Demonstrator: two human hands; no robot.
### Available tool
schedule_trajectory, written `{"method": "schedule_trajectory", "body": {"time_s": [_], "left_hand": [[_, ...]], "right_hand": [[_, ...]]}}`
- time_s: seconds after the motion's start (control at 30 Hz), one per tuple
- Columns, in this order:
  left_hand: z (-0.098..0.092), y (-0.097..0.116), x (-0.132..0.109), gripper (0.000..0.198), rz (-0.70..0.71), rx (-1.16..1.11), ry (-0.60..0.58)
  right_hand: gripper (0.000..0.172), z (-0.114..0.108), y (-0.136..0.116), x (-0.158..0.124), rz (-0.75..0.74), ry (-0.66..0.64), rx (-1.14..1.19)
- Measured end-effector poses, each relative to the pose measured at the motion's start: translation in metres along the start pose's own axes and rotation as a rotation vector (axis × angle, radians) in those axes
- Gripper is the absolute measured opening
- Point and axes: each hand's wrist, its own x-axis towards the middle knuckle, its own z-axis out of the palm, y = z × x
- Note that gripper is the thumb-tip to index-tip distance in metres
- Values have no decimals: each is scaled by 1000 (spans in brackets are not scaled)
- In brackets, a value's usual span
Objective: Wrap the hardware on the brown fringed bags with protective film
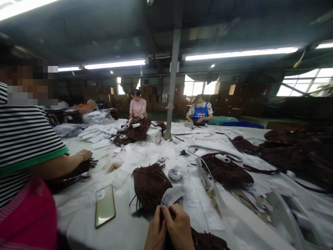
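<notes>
At the near edge of the white table (130, 229), the left hand (155, 230) and right hand (180, 229) press side by side, fingers curled in. Their fingertips pinch the lower end of a translucent wrapping (173, 194), which rises just above them. Directly beyond the hands and touching that wrapping lies a brown fringed bag (149, 184), its fringe hanging toward them. More dark brown fringed material (208, 241) sits under and to the right of the right hand.

Left of the left hand, a phone (104, 206) lies flat and apart from the bag. Beyond the bag, a roll of tape (174, 174) rests on the paper litter. Further to the right lies a second brown bag (226, 172) with a pale strap across it. To the far left, a co-worker in a striped shirt (23, 139) rests a hand (84, 154) on another dark bag. Well beyond the hands, two more people (200, 111) work across the table, near a grey pillar (173, 80).
</notes>
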Motion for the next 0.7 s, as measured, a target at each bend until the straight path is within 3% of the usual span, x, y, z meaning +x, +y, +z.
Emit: {"method": "schedule_trajectory", "body": {"time_s": [0.13,0.27,0.43,0.7], "left_hand": [[6,5,4,46,5,-8,9],[10,-1,-1,38,13,-126,45],[9,-14,-6,58,-23,-355,15],[11,-25,3,50,-91,-331,195]], "right_hand": [[29,-3,3,-1,-64,45,-90],[29,-8,10,-9,-4,3,-52],[29,-7,17,-22,0,-42,30],[25,10,32,-31,-166,22,-57]]}}
